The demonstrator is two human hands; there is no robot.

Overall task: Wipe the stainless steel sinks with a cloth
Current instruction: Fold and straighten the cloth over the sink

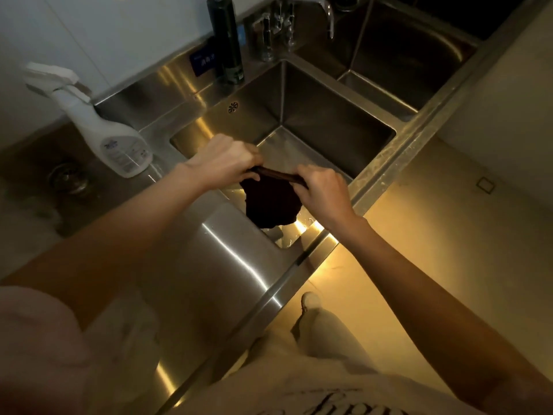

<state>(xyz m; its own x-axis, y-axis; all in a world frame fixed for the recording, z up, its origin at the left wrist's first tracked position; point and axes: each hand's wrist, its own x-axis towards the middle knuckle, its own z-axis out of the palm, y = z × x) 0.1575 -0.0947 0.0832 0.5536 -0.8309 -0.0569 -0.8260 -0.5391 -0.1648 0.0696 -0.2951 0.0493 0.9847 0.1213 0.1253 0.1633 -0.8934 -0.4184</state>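
Note:
A dark cloth hangs over the near part of the middle stainless steel sink. My left hand grips its top edge on the left and my right hand grips it on the right, so the edge is stretched taut between them. The rest of the cloth droops down toward the sink's near rim. A second steel sink lies farther right, and a third basin with a round drain lies at the left.
A white spray bottle stands on the ledge left of the middle sink. A tall black bottle stands at the back ledge beside the faucet. Steel counter runs in front; floor lies at the right.

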